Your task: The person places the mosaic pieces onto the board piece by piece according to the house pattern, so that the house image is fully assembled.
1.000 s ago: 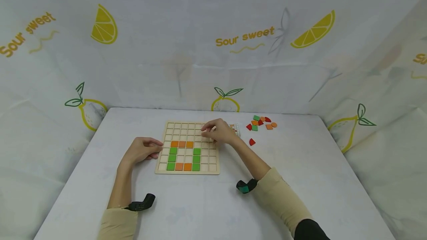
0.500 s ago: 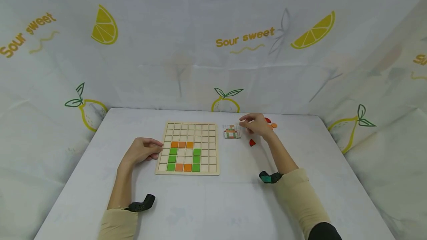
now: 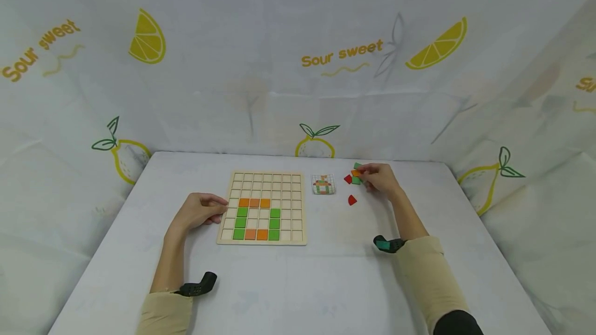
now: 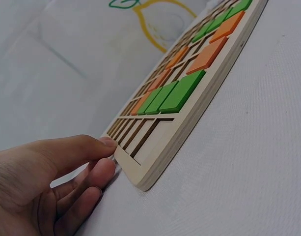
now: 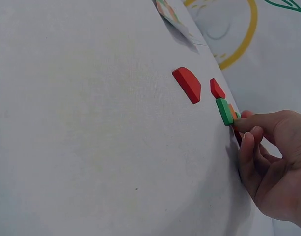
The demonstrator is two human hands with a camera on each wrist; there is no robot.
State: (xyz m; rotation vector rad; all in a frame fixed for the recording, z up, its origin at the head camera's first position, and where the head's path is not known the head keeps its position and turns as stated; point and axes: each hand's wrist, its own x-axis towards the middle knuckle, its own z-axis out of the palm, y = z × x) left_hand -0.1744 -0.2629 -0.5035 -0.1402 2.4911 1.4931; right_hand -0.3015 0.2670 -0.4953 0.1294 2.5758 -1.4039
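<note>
The wooden grid board point(image 3: 298, 221) holds green and orange square tiles in some cells. At its left edge, my left hand point(image 3: 200, 208) grips the rim, with the thumb point(image 4: 107, 141) on top and the curled fingers against the side. My right hand point(image 3: 379, 177) is over the loose pieces at the back right. Thumb and index finger pinch at an orange square tile point(image 3: 356, 173) lying among green tiles point(image 3: 356, 181); the hand hides the pieces behind it. A red quarter-round piece point(image 3: 348, 179) lies just left of the fingertips.
Between the board and the loose pieces lies a small pattern card point(image 3: 323, 184). Another red quarter-round piece point(image 3: 352, 200) sits apart, nearer the front. The white-covered table point(image 3: 279, 288) ends at a printed cloth backdrop point(image 3: 209, 92).
From above the board, my right hand has moved right, past the card, to the loose pieces, uncovering the card and the board's upper right cells. My left hand stays at the board's edge.
</note>
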